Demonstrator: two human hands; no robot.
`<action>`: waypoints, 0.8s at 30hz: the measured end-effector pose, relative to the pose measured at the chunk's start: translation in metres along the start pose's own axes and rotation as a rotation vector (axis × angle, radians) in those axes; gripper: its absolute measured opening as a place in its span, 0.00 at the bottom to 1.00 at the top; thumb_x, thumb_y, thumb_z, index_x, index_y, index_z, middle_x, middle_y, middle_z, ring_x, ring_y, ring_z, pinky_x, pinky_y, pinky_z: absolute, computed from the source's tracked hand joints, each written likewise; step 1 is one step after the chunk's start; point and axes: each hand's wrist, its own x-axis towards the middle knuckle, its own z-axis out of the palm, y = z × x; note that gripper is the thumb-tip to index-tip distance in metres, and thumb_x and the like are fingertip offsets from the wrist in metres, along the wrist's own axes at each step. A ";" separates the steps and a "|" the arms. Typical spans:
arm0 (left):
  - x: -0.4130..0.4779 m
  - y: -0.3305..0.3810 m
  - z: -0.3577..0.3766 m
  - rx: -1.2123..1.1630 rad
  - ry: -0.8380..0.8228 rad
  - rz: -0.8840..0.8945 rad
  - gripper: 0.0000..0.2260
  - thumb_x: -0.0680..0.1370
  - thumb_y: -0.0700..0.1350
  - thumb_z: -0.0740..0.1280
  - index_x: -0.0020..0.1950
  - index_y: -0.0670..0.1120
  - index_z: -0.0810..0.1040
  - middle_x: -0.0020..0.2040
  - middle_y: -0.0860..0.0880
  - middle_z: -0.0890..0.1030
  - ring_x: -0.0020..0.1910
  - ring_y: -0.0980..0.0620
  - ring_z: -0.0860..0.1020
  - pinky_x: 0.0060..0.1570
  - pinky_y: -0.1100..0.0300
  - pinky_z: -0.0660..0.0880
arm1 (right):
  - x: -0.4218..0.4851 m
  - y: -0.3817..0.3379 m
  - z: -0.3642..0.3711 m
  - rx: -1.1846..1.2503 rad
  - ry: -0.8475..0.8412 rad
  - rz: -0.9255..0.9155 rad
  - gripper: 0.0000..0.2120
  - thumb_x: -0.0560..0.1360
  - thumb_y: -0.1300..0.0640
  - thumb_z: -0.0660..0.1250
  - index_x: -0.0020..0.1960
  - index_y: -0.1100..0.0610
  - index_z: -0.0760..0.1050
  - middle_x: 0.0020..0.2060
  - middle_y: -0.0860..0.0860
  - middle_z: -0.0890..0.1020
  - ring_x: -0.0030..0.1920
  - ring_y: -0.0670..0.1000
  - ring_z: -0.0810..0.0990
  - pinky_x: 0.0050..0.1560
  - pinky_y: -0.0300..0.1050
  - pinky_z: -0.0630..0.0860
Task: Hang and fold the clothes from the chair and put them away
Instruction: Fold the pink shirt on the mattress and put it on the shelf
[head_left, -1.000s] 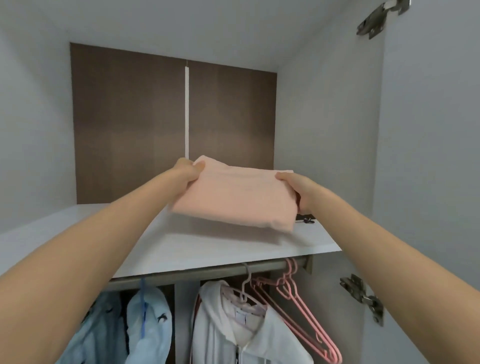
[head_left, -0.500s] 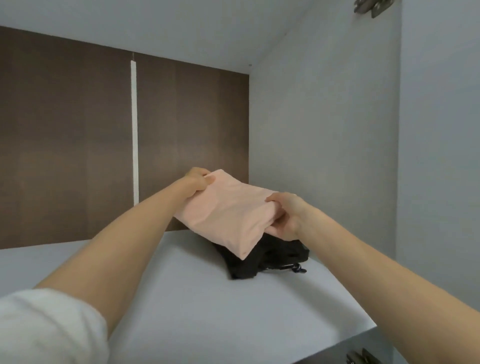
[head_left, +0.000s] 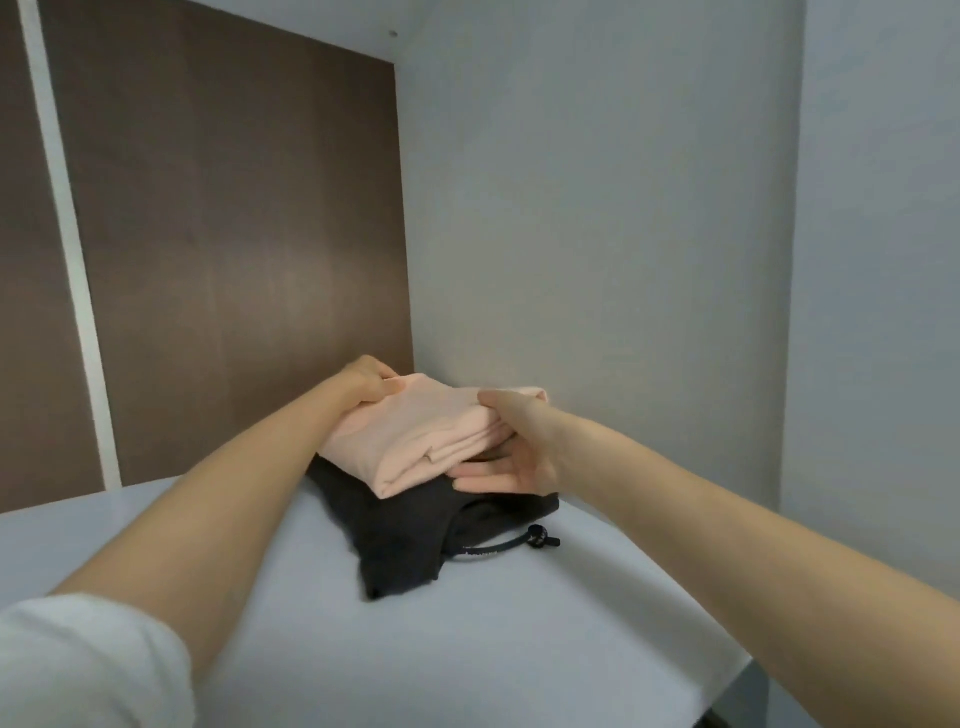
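— Whereabouts of the pink folded garment (head_left: 426, 441), going from the left?

— Between both hands, toward the back right corner of the shelf (head_left: 467, 649). Left hand (head_left: 366, 387) at its far left corner, thumb on top, fingers curled round the edge. Right hand (head_left: 514, 452) at its near right side, thumb over the top layer, fingers stretched flat underneath, pinching the folds.

— Resting on anything?

— Lies on top of a dark folded garment (head_left: 410, 540), with the right fingers wedged between the two.

— Looks?

— Pale peach, soft, folded into a thick rectangle, several layers showing at the near right edge. Beneath it, charcoal cloth reaching further toward the front, with a black drawstring (head_left: 535, 538) and toggle trailing onto the shelf at the right.

— Edges and room?

— Far left, a white sleeve (head_left: 88, 660) low in the corner, then a white strip (head_left: 67, 260) running up the brown back panel (head_left: 234, 260). Broad bare shelf left of the stack and in front of it. Back panel just behind the left hand. Grey side wall (head_left: 597, 234) near the stack on the right, only a narrow band of shelf between. Front edge of the shelf at lower right, well apart from the drawstring.
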 end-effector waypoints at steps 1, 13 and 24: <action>0.003 -0.004 0.004 -0.024 -0.009 -0.006 0.14 0.80 0.46 0.64 0.63 0.43 0.78 0.65 0.44 0.76 0.64 0.45 0.73 0.64 0.56 0.69 | -0.003 -0.003 -0.002 -0.180 -0.035 0.032 0.22 0.81 0.44 0.58 0.50 0.65 0.71 0.41 0.61 0.82 0.32 0.56 0.82 0.28 0.48 0.81; 0.006 -0.016 0.011 0.164 0.213 0.260 0.09 0.79 0.51 0.62 0.53 0.61 0.82 0.58 0.58 0.80 0.63 0.48 0.69 0.59 0.51 0.57 | 0.026 -0.015 0.041 -1.627 0.451 -0.646 0.27 0.80 0.40 0.51 0.70 0.59 0.66 0.67 0.58 0.70 0.68 0.60 0.66 0.64 0.53 0.64; -0.001 -0.012 0.018 0.212 -0.195 0.227 0.17 0.83 0.49 0.51 0.67 0.55 0.74 0.71 0.51 0.71 0.68 0.45 0.68 0.69 0.49 0.62 | 0.054 0.003 0.028 -1.716 0.120 -0.381 0.24 0.82 0.45 0.40 0.77 0.47 0.49 0.77 0.51 0.54 0.76 0.57 0.54 0.73 0.60 0.51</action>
